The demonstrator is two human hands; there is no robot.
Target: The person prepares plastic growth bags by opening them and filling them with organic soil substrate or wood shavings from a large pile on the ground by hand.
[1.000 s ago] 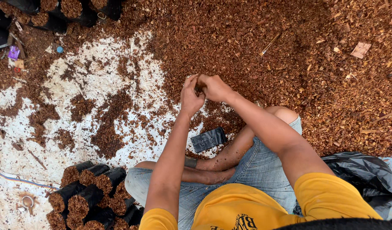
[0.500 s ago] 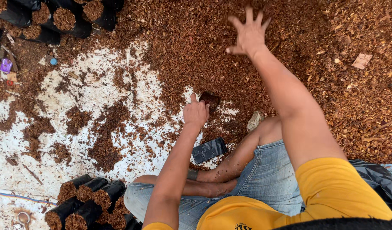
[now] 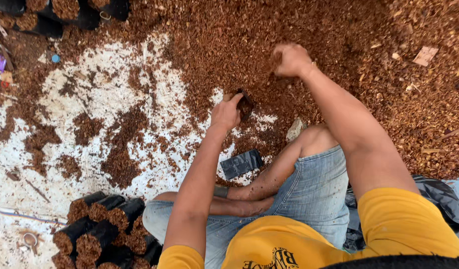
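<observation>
Reddish-brown mulch (image 3: pixel 339 30) covers the white floor (image 3: pixel 90 99). Left hand (image 3: pixel 225 112) has its grip clenched on a small black bag (image 3: pixel 245 103), centre; right hand (image 3: pixel 291 60), farther off, is fisted in mulch.

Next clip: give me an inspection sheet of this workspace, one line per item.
Surface: white ground sheet strewn with brown bark mulch; deep mulch pile ahead.
Job's things: small black bag, mouth open toward the pile.
Clutter: filled black bags lower left, more upper left; flat empty bag by the knee; cardboard scrap.
Hands: left hand holds the small black bag; right hand closed in the mulch pile.
Cables: thin cord at lower left.
Surroundings: black plastic sheet at right.
</observation>
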